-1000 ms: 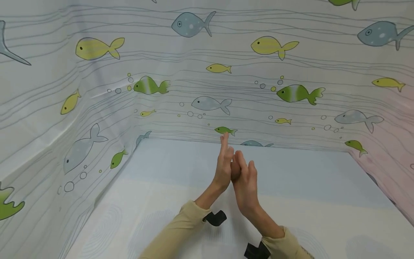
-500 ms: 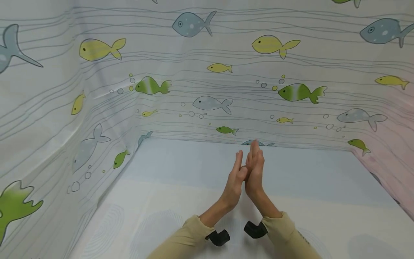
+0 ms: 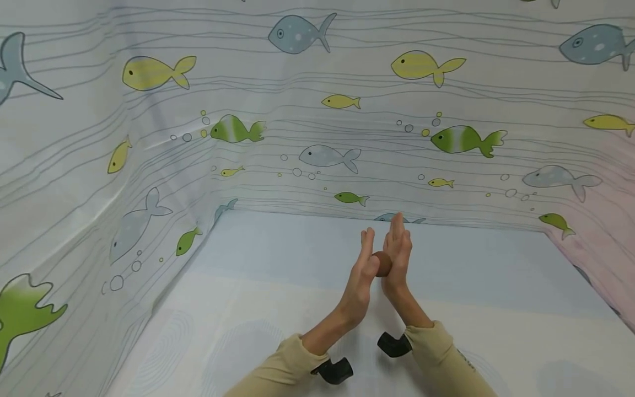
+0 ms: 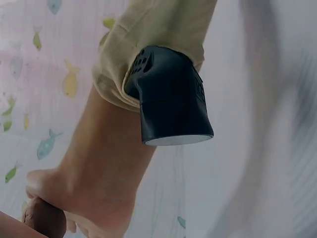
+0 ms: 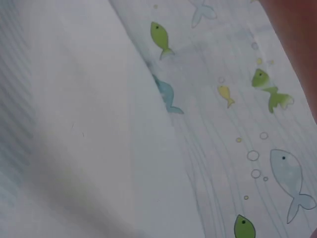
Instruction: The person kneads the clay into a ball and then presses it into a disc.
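A small brown ball (image 3: 383,264), like clay or dough, sits between two facing palms in the head view. On its left side my left hand (image 3: 360,284) stands upright, fingers extended, palm against it. From the other side my right hand (image 3: 398,258) presses on it with long straight fingers, reaching slightly farther forward than the left. The left wrist view shows the ball (image 4: 45,218) low in the corner, its surface finely cracked, beside the other hand (image 4: 94,198). In the right wrist view only a blurred strip of skin (image 5: 297,44) shows; the ball is out of that picture.
Beneath the hands lies a white and pale blue tabletop (image 3: 278,248). A fish-print curtain (image 3: 317,132) encloses it at the back and sides. Black wrist cameras (image 3: 337,370) stick out from both beige sleeves (image 3: 283,361).
My right hand has slid forward and my left hand back, both shifting rightward with the ball between them. Since half a second ago the palms have parted slightly, showing more of the ball.
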`<action>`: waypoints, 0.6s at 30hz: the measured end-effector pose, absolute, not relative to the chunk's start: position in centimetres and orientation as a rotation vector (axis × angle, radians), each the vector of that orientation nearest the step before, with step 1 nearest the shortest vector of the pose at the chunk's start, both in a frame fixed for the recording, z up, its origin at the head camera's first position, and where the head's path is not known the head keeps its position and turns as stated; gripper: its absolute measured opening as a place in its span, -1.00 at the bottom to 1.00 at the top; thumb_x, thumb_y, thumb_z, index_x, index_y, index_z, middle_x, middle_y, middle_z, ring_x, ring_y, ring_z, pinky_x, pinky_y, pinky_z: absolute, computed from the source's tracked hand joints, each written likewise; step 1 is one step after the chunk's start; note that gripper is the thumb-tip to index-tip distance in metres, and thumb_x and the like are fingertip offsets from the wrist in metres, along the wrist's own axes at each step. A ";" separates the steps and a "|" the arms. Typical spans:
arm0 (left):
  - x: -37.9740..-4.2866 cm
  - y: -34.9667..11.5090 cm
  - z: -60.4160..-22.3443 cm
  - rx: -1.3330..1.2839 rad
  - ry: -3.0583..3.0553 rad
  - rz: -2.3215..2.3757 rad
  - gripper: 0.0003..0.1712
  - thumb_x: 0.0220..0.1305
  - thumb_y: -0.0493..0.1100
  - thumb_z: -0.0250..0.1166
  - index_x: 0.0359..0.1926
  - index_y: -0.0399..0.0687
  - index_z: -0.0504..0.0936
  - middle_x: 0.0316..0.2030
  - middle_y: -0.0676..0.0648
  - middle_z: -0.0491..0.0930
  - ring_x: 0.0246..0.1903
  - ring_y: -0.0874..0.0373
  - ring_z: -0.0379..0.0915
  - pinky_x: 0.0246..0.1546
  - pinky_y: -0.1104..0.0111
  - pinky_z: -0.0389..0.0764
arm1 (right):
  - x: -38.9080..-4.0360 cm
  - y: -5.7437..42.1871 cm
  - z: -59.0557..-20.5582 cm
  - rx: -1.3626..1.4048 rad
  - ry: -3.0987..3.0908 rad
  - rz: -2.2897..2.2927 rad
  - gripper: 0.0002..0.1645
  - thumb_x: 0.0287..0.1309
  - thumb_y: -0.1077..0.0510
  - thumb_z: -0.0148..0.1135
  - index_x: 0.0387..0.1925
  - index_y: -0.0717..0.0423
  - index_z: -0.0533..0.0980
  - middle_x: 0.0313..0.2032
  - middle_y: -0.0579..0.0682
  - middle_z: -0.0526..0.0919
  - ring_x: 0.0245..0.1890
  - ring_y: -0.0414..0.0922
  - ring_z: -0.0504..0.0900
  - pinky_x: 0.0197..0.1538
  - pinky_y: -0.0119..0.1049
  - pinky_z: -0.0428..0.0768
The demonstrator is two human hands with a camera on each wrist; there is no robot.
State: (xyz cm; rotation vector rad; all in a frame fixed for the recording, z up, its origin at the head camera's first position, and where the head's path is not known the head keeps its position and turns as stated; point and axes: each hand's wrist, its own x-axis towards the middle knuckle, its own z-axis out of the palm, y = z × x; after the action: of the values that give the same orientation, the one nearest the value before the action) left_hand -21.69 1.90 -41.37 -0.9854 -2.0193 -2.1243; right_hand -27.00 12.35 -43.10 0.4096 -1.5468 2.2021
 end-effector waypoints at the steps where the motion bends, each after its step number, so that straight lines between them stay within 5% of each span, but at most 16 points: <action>1: -21.7 1.9 -41.3 -0.982 -2.019 -2.130 -0.07 0.44 0.36 -0.37 0.57 -0.07 -0.31 0.55 0.13 -0.39 0.52 0.22 -0.60 0.48 -0.04 -0.37 | -27.0 12.3 -43.1 0.411 -1.532 2.213 -0.01 0.38 -0.42 -0.37 0.58 0.00 -0.30 0.58 -0.06 -0.34 0.56 -0.15 -0.37 0.52 -0.11 -0.41; 12: -23.2 2.8 -42.5 -0.775 -1.899 -2.284 -0.16 0.49 0.19 -0.31 0.57 -0.14 -0.29 0.56 -0.04 -0.25 0.54 0.10 -0.28 0.50 0.10 -0.20 | -24.0 10.1 -40.9 0.433 -1.332 2.530 -0.09 0.44 -0.33 -0.46 0.58 0.07 -0.30 0.58 -0.03 -0.26 0.57 -0.14 -0.25 0.54 -0.27 -0.19; 18: -24.9 2.6 -41.7 -0.576 -1.784 -2.311 -0.18 0.48 0.15 -0.27 0.57 -0.17 -0.19 0.56 -0.07 -0.18 0.54 0.09 -0.30 0.51 0.05 -0.22 | -22.5 9.0 -41.1 0.429 -1.430 2.516 -0.11 0.45 -0.31 -0.53 0.57 0.09 -0.29 0.58 -0.03 -0.23 0.57 -0.13 -0.23 0.54 -0.21 -0.21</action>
State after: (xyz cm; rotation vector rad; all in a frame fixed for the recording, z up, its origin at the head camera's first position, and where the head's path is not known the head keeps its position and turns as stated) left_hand -24.86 2.64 -41.69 -0.5757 -1.7838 -2.3112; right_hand -22.50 8.96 -41.11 0.4294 -1.4304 2.5162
